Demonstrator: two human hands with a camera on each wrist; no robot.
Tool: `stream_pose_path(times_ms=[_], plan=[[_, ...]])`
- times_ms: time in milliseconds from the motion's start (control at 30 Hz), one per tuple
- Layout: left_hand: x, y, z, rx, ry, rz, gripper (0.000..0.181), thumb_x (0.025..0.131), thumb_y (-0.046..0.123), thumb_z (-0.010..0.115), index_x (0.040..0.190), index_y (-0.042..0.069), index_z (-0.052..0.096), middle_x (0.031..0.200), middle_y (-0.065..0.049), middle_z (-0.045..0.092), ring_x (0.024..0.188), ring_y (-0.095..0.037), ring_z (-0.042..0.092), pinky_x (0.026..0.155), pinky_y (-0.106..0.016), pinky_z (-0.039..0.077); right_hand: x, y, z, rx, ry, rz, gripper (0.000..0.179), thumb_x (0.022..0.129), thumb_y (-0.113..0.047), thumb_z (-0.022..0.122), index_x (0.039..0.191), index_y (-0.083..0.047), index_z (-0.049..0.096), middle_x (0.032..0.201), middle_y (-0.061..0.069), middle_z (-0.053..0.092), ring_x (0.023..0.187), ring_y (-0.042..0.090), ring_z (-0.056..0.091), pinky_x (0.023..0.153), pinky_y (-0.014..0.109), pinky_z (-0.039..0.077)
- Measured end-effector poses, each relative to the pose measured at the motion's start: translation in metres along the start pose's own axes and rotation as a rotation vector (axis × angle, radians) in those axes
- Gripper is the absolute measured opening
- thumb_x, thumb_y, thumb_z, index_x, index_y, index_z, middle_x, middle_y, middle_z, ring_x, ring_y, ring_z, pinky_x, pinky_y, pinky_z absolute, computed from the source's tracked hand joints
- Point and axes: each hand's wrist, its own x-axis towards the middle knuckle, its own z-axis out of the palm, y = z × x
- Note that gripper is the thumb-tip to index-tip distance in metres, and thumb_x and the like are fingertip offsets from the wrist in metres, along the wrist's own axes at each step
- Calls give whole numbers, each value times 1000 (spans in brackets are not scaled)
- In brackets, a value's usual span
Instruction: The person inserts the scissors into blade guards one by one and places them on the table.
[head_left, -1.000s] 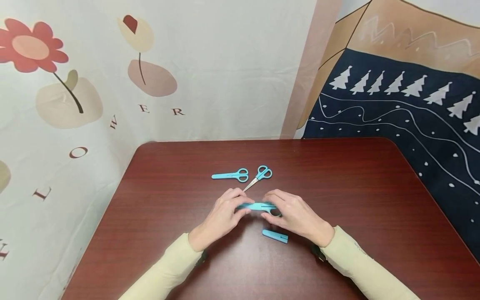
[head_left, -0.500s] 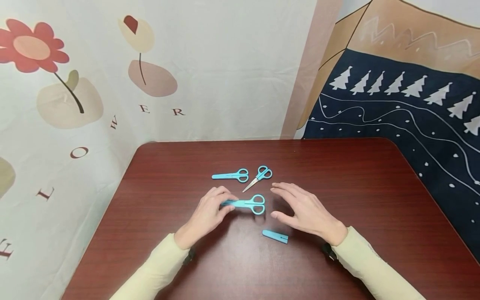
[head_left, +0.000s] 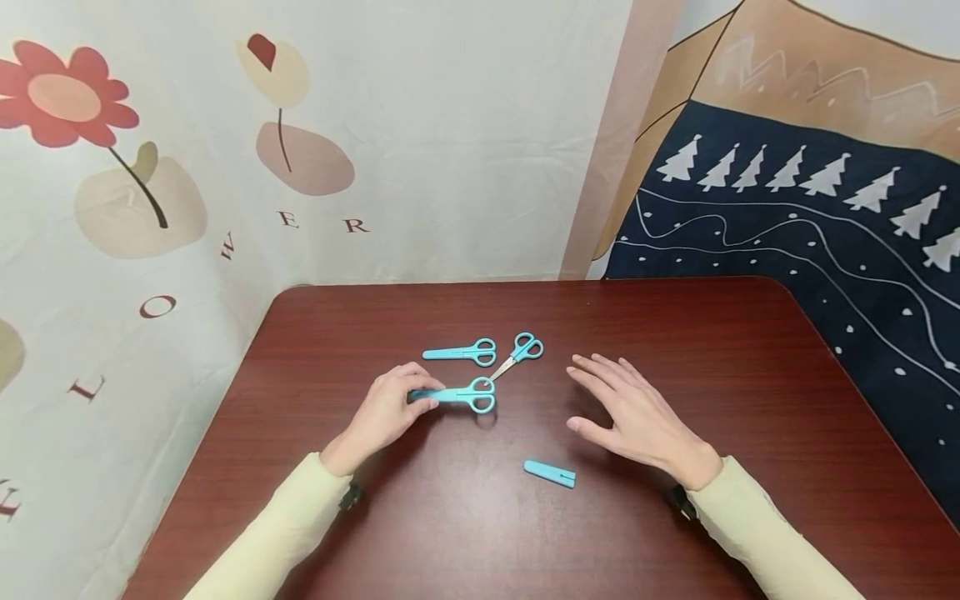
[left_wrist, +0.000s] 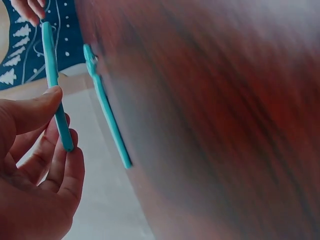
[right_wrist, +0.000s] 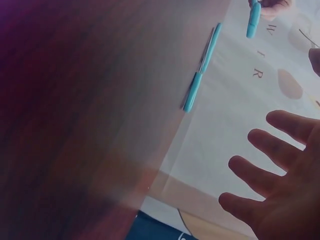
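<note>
My left hand (head_left: 386, 410) pinches a pair of light-blue scissors (head_left: 457, 395) by its sheathed blade, between thumb and fingers. The ring handles point right, and the scissors hang above the table, as the left wrist view also shows. To the right, my right hand (head_left: 641, 417) hovers with spread fingers and holds nothing. Behind the held pair lies a second, sheathed pair of scissors (head_left: 459, 353). Beside it are bare-bladed scissors (head_left: 527, 347), their blade tip partly behind the held handles. Nearer the front rests a loose blue blade cover (head_left: 550, 473).
The dark red-brown wooden table (head_left: 675, 333) has rounded back corners. Directly behind it hangs a pale cloth (head_left: 450, 167) printed with flowers and letters. At the right is a dark blue cloth (head_left: 750, 217) with white trees.
My right hand has let go of the scissors handles and moved right. My left hand has carried the sheathed scissors leftward and slightly back. The other scissors and the loose cover stay put.
</note>
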Motion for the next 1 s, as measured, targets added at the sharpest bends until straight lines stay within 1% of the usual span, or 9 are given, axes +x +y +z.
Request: stream_pose_path(times_ms=[133,233,433,633,733,1000], plan=[[3,-11,-4,-41,-28,-28,18,83,3,86,99,11,81,93,6,68,78,-16,60,71,-31,50,-4,4,-1,-11,-2,9,71,94,-55,69,149,-12,56,158,5,47,147,33,41,118,60,29],[6,-17,-5,-59,-63,-59,17,85,4,85,99,12,82,93,7,68,79,-12,60,72,-31,51,-6,6,-3,-16,-1,13,70,94,-55,69,148,-11,57,158,6,47,146,34,41,117,61,29],[12,-29,-6,-55,-129,-105,17,85,4,84,99,13,82,94,7,68,78,-10,59,72,-28,49,-9,8,-4,-9,-4,27,70,94,-55,70,147,-11,57,157,7,48,145,35,41,117,62,29],[17,-35,-6,-39,-157,-140,18,86,4,83,100,13,82,95,5,69,82,-13,60,75,-32,49,-10,8,-4,-12,-12,37,71,94,-56,69,148,-11,57,157,7,47,146,35,41,117,62,28],[20,-36,-5,-40,-163,-141,17,86,3,83,100,13,82,95,5,70,82,-14,60,75,-33,49,-10,8,-4,-11,-12,39,71,94,-56,68,148,-12,57,157,7,47,146,35,41,118,62,28],[26,-37,-1,-51,-164,-97,17,83,4,86,96,14,83,90,4,69,77,-15,57,71,-29,45,-10,8,-4,-13,-20,44,71,95,-57,67,148,-12,57,158,7,47,146,35,41,118,62,28]])
